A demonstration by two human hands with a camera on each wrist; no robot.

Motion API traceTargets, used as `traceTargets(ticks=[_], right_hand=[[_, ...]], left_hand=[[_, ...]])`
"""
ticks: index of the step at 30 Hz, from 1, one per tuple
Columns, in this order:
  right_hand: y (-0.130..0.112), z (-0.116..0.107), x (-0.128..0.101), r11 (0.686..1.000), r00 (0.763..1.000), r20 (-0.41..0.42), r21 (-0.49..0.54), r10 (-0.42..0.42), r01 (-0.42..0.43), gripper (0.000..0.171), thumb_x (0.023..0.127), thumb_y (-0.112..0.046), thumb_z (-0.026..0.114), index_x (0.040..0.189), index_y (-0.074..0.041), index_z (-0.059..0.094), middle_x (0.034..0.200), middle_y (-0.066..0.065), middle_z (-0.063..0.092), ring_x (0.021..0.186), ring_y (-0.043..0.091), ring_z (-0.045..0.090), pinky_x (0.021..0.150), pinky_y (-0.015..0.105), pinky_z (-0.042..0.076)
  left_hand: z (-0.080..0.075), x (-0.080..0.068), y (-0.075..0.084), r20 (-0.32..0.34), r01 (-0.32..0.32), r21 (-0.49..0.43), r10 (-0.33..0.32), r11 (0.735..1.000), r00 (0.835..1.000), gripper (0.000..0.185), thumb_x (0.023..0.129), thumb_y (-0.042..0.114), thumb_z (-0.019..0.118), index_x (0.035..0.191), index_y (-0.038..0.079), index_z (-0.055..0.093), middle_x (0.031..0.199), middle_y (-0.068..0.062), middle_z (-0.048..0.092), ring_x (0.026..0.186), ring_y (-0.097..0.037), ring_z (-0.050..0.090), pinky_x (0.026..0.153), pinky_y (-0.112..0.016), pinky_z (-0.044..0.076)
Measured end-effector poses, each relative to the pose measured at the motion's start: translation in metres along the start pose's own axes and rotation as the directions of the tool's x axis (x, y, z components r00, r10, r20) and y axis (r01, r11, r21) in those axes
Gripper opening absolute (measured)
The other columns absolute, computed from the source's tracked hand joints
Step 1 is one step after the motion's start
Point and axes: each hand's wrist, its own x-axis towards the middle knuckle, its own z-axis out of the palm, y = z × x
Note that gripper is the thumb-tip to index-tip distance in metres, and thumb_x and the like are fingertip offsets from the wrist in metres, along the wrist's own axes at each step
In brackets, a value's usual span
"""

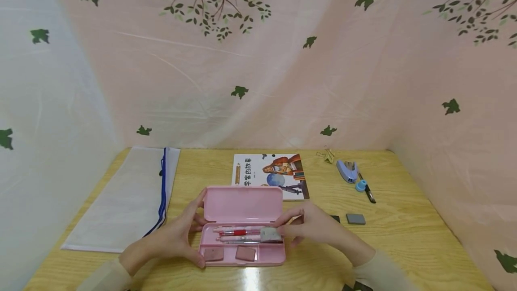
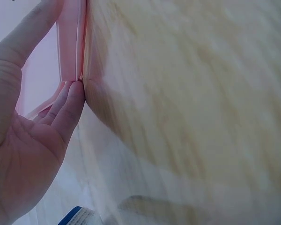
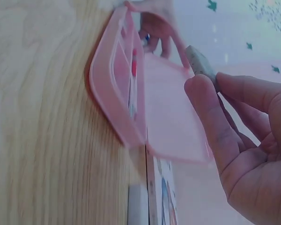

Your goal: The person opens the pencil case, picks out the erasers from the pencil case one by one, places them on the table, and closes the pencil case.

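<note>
A pink pencil case lies open near the table's front edge, its lid standing up. Pens and two brownish erasers lie in its tray. My left hand grips the case's left end, with the thumb on the lid's corner and the fingers at the tray's front corner. In the left wrist view the left hand has its fingertips against the pink case. My right hand pinches a grey eraser just over the tray's right part. The right wrist view shows the right hand, the eraser and the case.
A white mesh pouch with a blue zipper lies at the left. A book sits behind the case. At the right are a binder clip, a purple stapler, a pen and another grey eraser. Curtain walls enclose the table.
</note>
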Motion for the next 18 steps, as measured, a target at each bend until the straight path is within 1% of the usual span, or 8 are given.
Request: traceTargets(ticks=[2, 4, 8, 11, 14, 18], right_hand=[[0.005, -0.012, -0.008, 1.000, 1.000, -0.005, 0.030, 0.006, -0.006, 0.018, 0.094, -0.013, 0.074, 0.107, -0.001, 0.077, 0.101, 0.014, 0.074, 0.088, 0.039, 0.072, 0.065, 0.047, 0.064], [0.011, -0.023, -0.016, 0.999, 1.000, -0.016, 0.037, 0.023, -0.022, 0.020, 0.094, -0.013, 0.074, 0.108, 0.002, 0.076, 0.099, 0.016, 0.073, 0.087, 0.038, 0.072, 0.066, 0.048, 0.063], [0.025, -0.045, -0.033, 0.998, 0.997, -0.040, 0.009, 0.062, -0.061, 0.022, 0.094, -0.013, 0.073, 0.108, 0.003, 0.075, 0.095, 0.016, 0.073, 0.084, 0.030, 0.071, 0.065, 0.043, 0.064], [0.037, -0.059, -0.045, 0.997, 0.996, -0.043, -0.018, 0.077, -0.078, 0.023, 0.095, -0.013, 0.072, 0.110, 0.004, 0.074, 0.096, 0.016, 0.072, 0.084, 0.025, 0.070, 0.065, 0.039, 0.064], [0.048, -0.068, -0.053, 0.996, 0.995, -0.038, -0.013, 0.092, -0.093, 0.024, 0.096, -0.012, 0.071, 0.112, 0.005, 0.073, 0.100, 0.015, 0.071, 0.084, 0.023, 0.070, 0.066, 0.038, 0.064], [0.055, -0.072, -0.056, 0.994, 0.993, -0.028, 0.008, 0.112, -0.112, 0.026, 0.096, -0.013, 0.071, 0.114, 0.006, 0.072, 0.100, 0.016, 0.071, 0.085, 0.023, 0.070, 0.066, 0.039, 0.064]], left_hand=[[0.000, 0.000, 0.000, -0.001, -0.003, -0.001, 0.003, 1.000, 1.000, 0.151, 0.063, 0.033, 0.098, 0.161, 0.030, -0.017, 0.154, -0.016, 0.023, 0.123, -0.026, 0.055, 0.108, -0.036, 0.048], [0.000, 0.001, 0.001, -0.001, -0.002, -0.006, 0.002, 1.000, 1.000, 0.150, 0.063, 0.033, 0.098, 0.161, 0.030, -0.017, 0.154, -0.016, 0.023, 0.123, -0.026, 0.055, 0.108, -0.036, 0.047], [-0.001, 0.001, 0.001, -0.003, -0.003, -0.012, 0.003, 1.000, 1.000, 0.151, 0.063, 0.032, 0.098, 0.161, 0.029, -0.016, 0.154, -0.017, 0.024, 0.123, -0.026, 0.055, 0.108, -0.037, 0.048], [-0.001, 0.001, 0.000, -0.003, -0.007, -0.015, 0.007, 1.000, 1.000, 0.152, 0.062, 0.032, 0.099, 0.161, 0.026, -0.016, 0.154, -0.017, 0.024, 0.123, -0.027, 0.055, 0.108, -0.037, 0.048], [0.000, 0.001, 0.000, -0.002, -0.015, -0.019, 0.015, 1.000, 1.000, 0.153, 0.062, 0.032, 0.099, 0.161, 0.024, -0.016, 0.153, -0.017, 0.024, 0.123, -0.027, 0.055, 0.108, -0.036, 0.048], [0.000, 0.001, -0.001, -0.001, -0.024, -0.020, 0.024, 1.000, 1.000, 0.153, 0.061, 0.032, 0.099, 0.161, 0.023, -0.016, 0.153, -0.018, 0.024, 0.122, -0.027, 0.056, 0.108, -0.036, 0.048]])
